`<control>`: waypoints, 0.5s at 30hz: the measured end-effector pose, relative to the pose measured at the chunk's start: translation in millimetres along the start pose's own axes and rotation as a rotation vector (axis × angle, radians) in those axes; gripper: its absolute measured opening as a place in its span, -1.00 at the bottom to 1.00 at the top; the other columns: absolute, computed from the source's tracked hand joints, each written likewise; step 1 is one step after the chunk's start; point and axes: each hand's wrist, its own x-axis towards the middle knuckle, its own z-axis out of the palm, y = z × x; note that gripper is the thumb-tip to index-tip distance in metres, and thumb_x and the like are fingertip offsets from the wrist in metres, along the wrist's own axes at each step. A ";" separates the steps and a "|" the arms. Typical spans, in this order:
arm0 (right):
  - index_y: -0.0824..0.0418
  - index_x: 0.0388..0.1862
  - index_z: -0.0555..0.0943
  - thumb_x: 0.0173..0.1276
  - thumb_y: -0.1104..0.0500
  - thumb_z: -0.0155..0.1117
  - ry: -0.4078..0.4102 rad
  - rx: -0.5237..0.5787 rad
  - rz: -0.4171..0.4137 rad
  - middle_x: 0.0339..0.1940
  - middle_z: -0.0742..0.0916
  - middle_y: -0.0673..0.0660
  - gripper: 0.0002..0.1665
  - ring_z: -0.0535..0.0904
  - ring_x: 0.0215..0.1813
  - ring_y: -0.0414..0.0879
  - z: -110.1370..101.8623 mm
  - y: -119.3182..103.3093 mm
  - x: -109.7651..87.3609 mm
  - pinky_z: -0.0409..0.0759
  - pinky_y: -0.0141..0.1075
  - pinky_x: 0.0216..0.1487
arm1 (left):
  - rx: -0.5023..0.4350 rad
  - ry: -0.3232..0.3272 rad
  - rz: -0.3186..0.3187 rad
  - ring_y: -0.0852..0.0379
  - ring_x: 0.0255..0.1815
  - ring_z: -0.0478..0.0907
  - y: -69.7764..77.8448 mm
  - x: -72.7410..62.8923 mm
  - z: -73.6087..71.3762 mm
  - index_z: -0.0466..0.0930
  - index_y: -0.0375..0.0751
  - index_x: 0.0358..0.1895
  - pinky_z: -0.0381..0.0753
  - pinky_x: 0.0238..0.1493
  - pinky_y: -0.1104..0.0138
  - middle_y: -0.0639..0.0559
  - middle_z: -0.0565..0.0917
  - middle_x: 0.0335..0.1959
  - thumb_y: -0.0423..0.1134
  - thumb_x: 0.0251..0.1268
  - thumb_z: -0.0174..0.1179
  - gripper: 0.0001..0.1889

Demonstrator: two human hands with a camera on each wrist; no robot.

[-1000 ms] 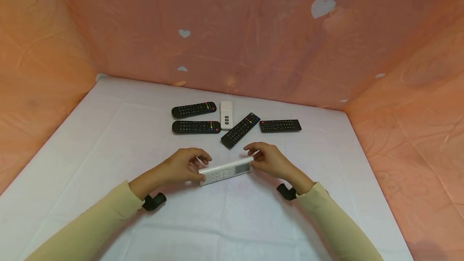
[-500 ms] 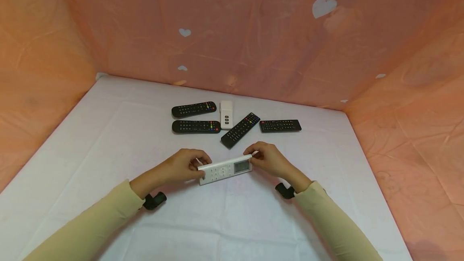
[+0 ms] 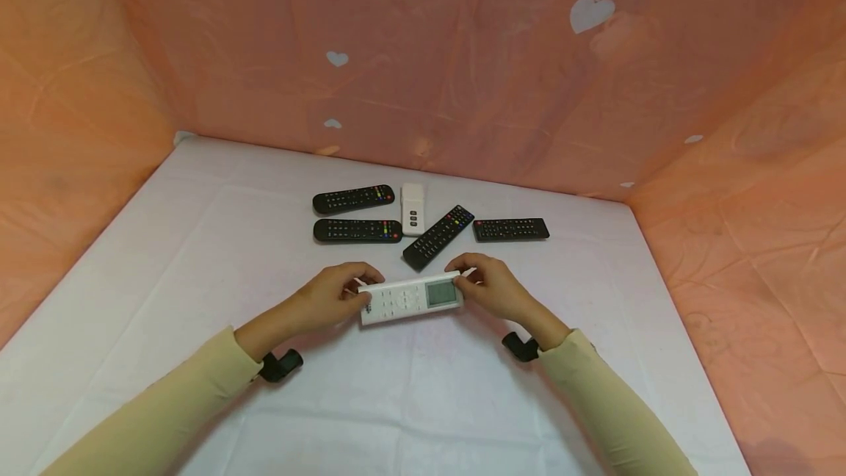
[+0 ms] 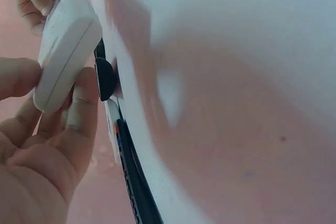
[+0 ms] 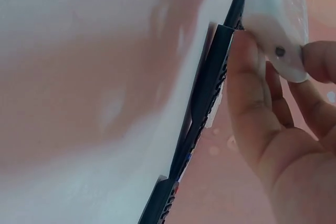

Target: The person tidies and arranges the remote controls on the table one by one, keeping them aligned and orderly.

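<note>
A white remote control (image 3: 405, 300) with a grey display and pale buttons is held lengthwise between both hands, its face tilted up toward the head camera. My left hand (image 3: 338, 292) pinches the end away from the display, thumb on the face and fingers behind. At the display end, my right hand (image 3: 490, 286) pinches it the same way. In the left wrist view the remote's rounded end (image 4: 68, 51) sits between thumb and fingers, off the white cloth. The right wrist view shows the other end (image 5: 278, 30), with a small dark spot, between thumb and forefinger.
Beyond the hands lie two black remotes on the left, the upper one (image 3: 353, 200) and the lower one (image 3: 358, 231). A small white remote (image 3: 413, 210), a slanted black remote (image 3: 438, 238) and another black remote (image 3: 511, 230) follow rightward. Orange-pink cloth walls (image 3: 423, 57) enclose the white-covered table (image 3: 410, 402).
The white remote has tipped so its face shows more fully, and it has risen slightly in the head view. Both hands have moved slightly with it; the other remotes stay put.
</note>
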 end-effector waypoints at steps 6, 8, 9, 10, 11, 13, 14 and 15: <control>0.20 -0.03 0.62 0.35 0.29 0.14 0.006 0.048 0.034 -0.08 0.72 0.18 -0.76 0.65 -0.29 -0.13 0.7 -1.4 2.4 0.61 -0.37 -0.35 | -0.090 -0.054 -0.018 0.14 -0.24 0.56 -1.2 0.8 2.7 0.52 -0.19 0.05 0.66 -0.22 0.38 -0.14 0.59 -0.01 -0.38 -0.06 0.45 -0.49; 0.22 -0.03 0.61 0.35 0.29 0.14 0.011 0.064 0.039 -0.08 0.71 0.19 -0.76 0.63 -0.30 -0.14 0.8 -2.2 2.6 0.61 -0.37 -0.37 | -0.081 -0.057 -0.016 0.14 -0.25 0.54 -1.6 0.7 3.8 0.51 -0.19 0.07 0.66 -0.21 0.36 -0.13 0.58 -0.01 -0.38 -0.19 0.52 -0.38; 0.22 -0.03 0.61 0.36 0.30 0.14 0.014 0.069 0.040 -0.08 0.71 0.19 -0.76 0.63 -0.31 -0.14 0.8 -2.6 2.7 0.61 -0.37 -0.38 | -0.069 -0.055 -0.014 0.14 -0.25 0.53 -1.6 0.5 4.1 0.50 -0.19 0.07 0.66 -0.21 0.34 -0.12 0.57 -0.01 -0.38 -0.24 0.53 -0.35; 0.23 -0.03 0.60 0.36 0.30 0.13 0.016 0.074 0.040 -0.08 0.71 0.20 -0.77 0.62 -0.32 -0.15 0.6 -3.4 2.6 0.61 -0.37 -0.38 | -0.060 -0.052 -0.013 0.14 -0.25 0.53 -1.4 0.3 4.4 0.49 -0.19 0.08 0.66 -0.21 0.33 -0.12 0.56 -0.01 -0.39 -0.26 0.54 -0.33; 0.24 -0.03 0.60 0.36 0.30 0.14 0.019 0.079 0.039 -0.09 0.71 0.20 -0.77 0.62 -0.33 -0.15 0.6 -4.1 2.7 0.61 -0.38 -0.38 | -0.051 -0.048 -0.010 0.14 -0.25 0.53 -1.4 0.1 4.6 0.49 -0.20 0.09 0.66 -0.21 0.32 -0.12 0.56 0.00 -0.40 -0.28 0.55 -0.32; 0.25 -0.03 0.60 0.36 0.30 0.15 0.021 0.091 0.035 -0.09 0.71 0.21 -0.77 0.62 -0.33 -0.16 0.3 -5.9 2.7 0.61 -0.38 -0.38 | -0.032 -0.038 -0.004 0.14 -0.25 0.53 -1.0 -0.4 4.7 0.49 -0.20 0.09 0.65 -0.21 0.32 -0.11 0.55 0.00 -0.40 -0.28 0.54 -0.31; 0.27 -0.02 0.59 0.34 0.30 0.18 0.017 0.104 0.030 -0.10 0.71 0.23 -0.76 0.63 -0.32 -0.16 0.1 -6.8 2.7 0.61 -0.38 -0.37 | -0.024 -0.032 -0.002 0.14 -0.25 0.53 -0.9 -0.8 4.5 0.49 -0.19 0.08 0.65 -0.21 0.32 -0.10 0.54 -0.01 -0.40 -0.27 0.54 -0.32; 0.28 -0.01 0.58 0.31 0.32 0.21 0.008 0.121 0.028 -0.10 0.70 0.23 -0.73 0.63 -0.30 -0.15 0.0 -7.5 2.7 0.62 -0.38 -0.35 | -0.025 -0.026 -0.002 0.14 -0.24 0.53 -0.8 -1.1 4.2 0.49 -0.19 0.08 0.65 -0.22 0.32 -0.09 0.54 -0.01 -0.40 -0.27 0.54 -0.33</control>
